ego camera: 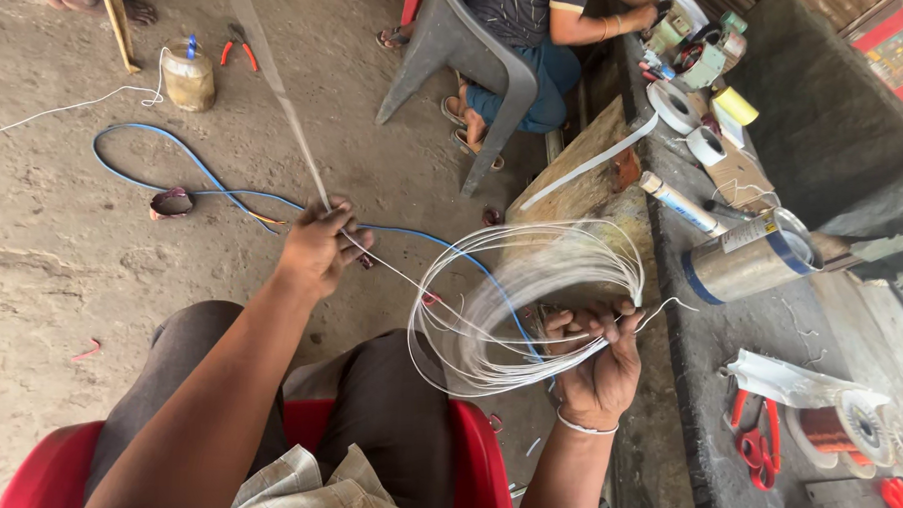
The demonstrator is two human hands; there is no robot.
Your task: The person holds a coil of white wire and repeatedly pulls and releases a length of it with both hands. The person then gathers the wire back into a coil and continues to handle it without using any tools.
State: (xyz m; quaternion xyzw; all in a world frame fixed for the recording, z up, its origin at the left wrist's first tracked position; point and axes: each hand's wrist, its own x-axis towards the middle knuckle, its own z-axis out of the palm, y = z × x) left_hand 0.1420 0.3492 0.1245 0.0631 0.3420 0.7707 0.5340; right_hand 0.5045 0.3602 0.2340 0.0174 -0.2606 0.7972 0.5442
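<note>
Winding of white wire into a coil is the work shown, and it seems well advanced. The right hand [600, 361] is closed around one side of the wire coil [525, 307], which already has many turns lying together in a loose ring above the person's lap. The ring looks blurred on its upper side, so I cannot count the turns. The left hand [317, 247] is closed on the feeding wire strand [277, 98], pinching it where it comes down from the top of the view; from this hand the strand goes across to the coil. The strand runs out of the picture at the top, so how much wire is left cannot be seen. In my judgement many turns are done, more wire is waiting to be added, and the coil is not yet tied.

On the concrete floor [61, 250] lies a blue cable [144, 178], well apart from the coil. On the workbench [759, 335] at the right stand a metal cylinder [746, 262], a copper wire spool [846, 428] and red scissors [760, 450]. Another person sits on a grey plastic chair [478, 60] farther away.
</note>
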